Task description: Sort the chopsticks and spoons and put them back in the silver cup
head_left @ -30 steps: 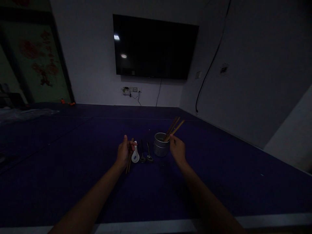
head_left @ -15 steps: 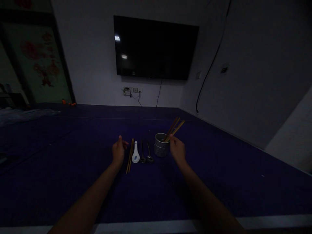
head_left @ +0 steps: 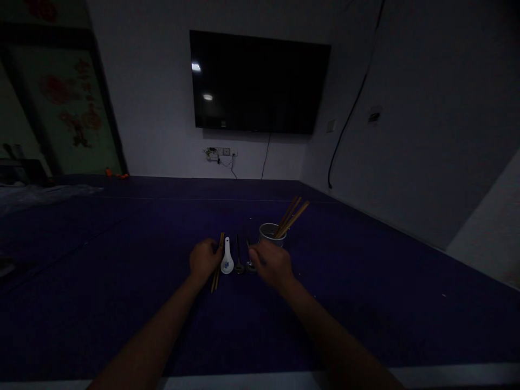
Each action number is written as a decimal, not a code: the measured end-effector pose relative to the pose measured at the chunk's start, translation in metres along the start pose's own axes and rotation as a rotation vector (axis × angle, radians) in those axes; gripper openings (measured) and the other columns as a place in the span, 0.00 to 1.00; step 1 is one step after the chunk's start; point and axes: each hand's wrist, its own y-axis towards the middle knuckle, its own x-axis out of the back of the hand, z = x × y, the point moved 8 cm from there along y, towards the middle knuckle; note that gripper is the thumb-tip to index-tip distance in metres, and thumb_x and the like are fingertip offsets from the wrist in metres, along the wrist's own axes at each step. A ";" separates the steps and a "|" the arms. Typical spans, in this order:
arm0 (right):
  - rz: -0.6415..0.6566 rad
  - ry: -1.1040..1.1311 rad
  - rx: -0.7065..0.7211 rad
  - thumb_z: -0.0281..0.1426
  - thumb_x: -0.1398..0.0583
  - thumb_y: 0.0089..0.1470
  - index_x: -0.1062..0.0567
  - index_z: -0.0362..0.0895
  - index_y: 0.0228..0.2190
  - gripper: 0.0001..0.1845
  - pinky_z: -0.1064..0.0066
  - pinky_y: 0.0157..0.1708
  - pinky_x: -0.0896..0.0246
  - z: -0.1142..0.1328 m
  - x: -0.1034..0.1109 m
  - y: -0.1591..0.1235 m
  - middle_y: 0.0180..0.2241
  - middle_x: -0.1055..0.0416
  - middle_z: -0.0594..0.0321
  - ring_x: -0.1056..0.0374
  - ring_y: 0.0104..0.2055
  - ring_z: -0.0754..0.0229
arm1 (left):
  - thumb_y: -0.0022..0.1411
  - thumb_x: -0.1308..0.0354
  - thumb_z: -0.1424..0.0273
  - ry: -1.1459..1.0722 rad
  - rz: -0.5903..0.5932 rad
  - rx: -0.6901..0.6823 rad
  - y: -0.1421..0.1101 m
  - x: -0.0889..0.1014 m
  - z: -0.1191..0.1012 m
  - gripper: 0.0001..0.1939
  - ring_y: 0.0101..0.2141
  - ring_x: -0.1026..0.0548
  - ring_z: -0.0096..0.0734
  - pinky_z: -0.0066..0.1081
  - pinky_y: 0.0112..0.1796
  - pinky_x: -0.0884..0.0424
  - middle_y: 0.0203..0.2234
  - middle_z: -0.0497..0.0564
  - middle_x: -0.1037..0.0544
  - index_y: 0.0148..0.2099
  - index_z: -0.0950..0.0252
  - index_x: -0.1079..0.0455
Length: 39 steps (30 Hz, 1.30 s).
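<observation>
On the purple floor mat, a pair of wooden chopsticks (head_left: pixel 216 279), a white soup spoon (head_left: pixel 227 265) with a blue motif, and two metal spoons lie side by side, handles pointing away from me. My left hand (head_left: pixel 205 259) is curled at the chopsticks, its fingers closed about their upper part. My right hand (head_left: pixel 273 264) is closed at the handle of the right metal spoon (head_left: pixel 251 267); its fingertips are partly hidden. The other metal spoon (head_left: pixel 239 267) lies untouched. Behind my right hand stands a grey metal holder (head_left: pixel 268 229) with several chopsticks (head_left: pixel 296 215) leaning right.
A large television (head_left: pixel 260 81) hangs on the far wall above sockets and cables. A black cable (head_left: pixel 351 111) runs down the right wall. Clear plastic sheeting (head_left: pixel 52 195) lies at the left. A pale edge (head_left: pixel 227 380) borders the mat near me.
My right hand has let go of the chopsticks in the holder and moved left and down to the right metal spoon. My left hand has moved right onto the loose chopsticks.
</observation>
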 end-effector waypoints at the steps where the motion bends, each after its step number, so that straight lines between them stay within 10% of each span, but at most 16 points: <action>1: 0.098 0.000 0.045 0.39 0.53 0.65 0.23 0.45 0.33 0.22 0.71 0.36 0.40 0.008 -0.013 -0.001 0.33 0.25 0.56 0.30 0.35 0.60 | 0.60 0.44 0.61 0.010 0.011 -0.004 0.000 -0.001 0.000 0.13 0.36 0.23 0.35 0.27 0.29 0.41 0.34 0.53 0.20 0.42 0.63 0.27; 9: 0.433 -0.031 0.104 0.37 0.48 0.64 0.22 0.45 0.36 0.16 0.74 0.32 0.40 0.023 -0.048 -0.011 0.36 0.23 0.60 0.28 0.37 0.61 | 0.60 0.45 0.64 0.014 0.034 -0.034 0.001 -0.007 0.001 0.14 0.36 0.23 0.35 0.27 0.31 0.38 0.35 0.55 0.20 0.45 0.64 0.27; 39: 0.505 0.007 0.045 0.35 0.46 0.63 0.20 0.46 0.37 0.15 0.72 0.34 0.41 0.014 -0.058 -0.013 0.37 0.21 0.60 0.26 0.39 0.59 | 0.60 0.46 0.62 0.143 0.046 -0.057 0.004 -0.008 -0.002 0.12 0.40 0.23 0.39 0.29 0.34 0.39 0.35 0.54 0.19 0.41 0.60 0.25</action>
